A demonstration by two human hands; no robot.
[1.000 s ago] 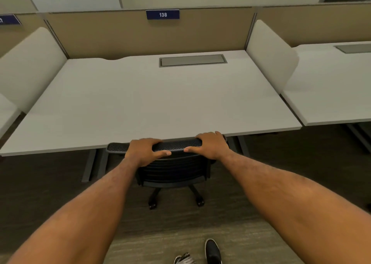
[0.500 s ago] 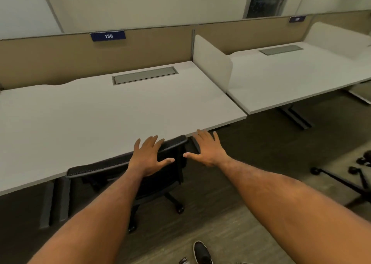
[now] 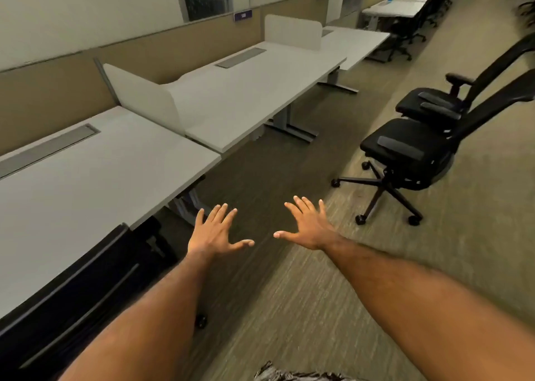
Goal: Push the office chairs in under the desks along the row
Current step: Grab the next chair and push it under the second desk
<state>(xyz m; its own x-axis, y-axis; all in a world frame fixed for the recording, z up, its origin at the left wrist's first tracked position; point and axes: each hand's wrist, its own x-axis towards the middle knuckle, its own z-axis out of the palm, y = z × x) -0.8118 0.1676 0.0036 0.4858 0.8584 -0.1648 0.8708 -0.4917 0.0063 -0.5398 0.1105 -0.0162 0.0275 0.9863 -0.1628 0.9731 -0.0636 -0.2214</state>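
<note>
- Long row of white rectangular desks (image 3: 246, 91) with beige back partitions runs along my left side.
- Two black mesh-back office chairs (image 3: 411, 154) stand out on the carpet at right, well apart from the desks.
- Another black mesh chair (image 3: 86, 279) sits tucked under the nearest desk, lower left.
- My left hand (image 3: 214, 236) and right hand (image 3: 309, 227): fingers spread wide, holding nothing, over the floor.

Open-plan office. Row of white desks (image 3: 254, 91) from 9 toward 12 o'clock, split by low white dividers (image 3: 144, 96) against a tan partition wall (image 3: 52, 91). Black wheeled office chairs (image 3: 411, 154) at 2 o'clock. Carpet floor (image 3: 289, 308). More desks at 1 o'clock.
</note>
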